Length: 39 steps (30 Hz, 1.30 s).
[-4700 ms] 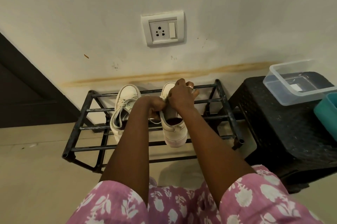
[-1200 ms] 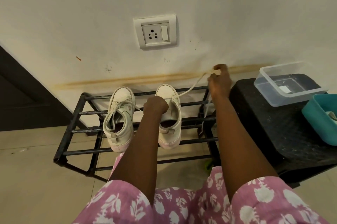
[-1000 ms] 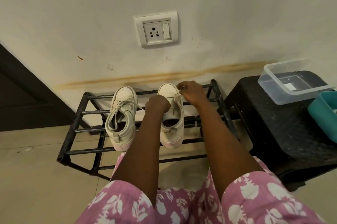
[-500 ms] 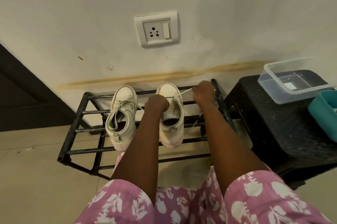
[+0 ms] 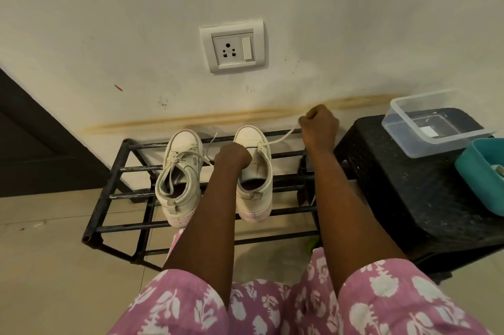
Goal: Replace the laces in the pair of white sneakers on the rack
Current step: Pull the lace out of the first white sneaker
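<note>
Clenched in the right hand (image 5: 317,127), the lace (image 5: 281,138) is drawn taut from the right sneaker (image 5: 255,171), pinned at the rack's (image 5: 136,168) back edge by the left hand (image 5: 233,157), grasp hidden, presumably against dragging; the left sneaker (image 5: 181,171) is seen laced alongside.

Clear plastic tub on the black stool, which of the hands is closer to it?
Right. The right hand grips a lace just left of the clear tub; the left hand sits farther left, on the right-hand sneaker.
</note>
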Each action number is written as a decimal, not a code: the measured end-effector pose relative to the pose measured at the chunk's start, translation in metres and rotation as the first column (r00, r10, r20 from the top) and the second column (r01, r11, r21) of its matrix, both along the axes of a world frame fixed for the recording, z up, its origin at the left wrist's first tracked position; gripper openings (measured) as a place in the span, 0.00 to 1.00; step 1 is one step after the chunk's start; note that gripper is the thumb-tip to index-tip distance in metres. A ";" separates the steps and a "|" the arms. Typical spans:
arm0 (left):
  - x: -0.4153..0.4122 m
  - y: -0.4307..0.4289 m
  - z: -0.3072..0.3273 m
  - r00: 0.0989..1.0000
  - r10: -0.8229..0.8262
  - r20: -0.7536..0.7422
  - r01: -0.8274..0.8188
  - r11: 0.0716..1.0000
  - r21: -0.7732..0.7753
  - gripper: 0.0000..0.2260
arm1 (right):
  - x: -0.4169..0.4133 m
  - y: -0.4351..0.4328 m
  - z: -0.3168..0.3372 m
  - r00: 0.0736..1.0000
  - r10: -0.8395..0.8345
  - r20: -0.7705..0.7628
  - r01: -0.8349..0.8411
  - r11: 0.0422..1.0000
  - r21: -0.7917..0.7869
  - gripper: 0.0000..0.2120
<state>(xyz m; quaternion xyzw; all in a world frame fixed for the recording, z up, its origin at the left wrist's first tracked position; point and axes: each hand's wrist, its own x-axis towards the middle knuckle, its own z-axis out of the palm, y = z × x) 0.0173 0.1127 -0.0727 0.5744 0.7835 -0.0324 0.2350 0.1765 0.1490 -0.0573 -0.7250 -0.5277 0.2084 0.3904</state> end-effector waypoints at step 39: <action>0.000 0.000 0.003 0.999 0.031 0.020 -0.031 0.999 -0.022 0.15 | -0.016 -0.009 -0.019 0.962 0.272 0.034 -0.270 0.961 -0.062 0.12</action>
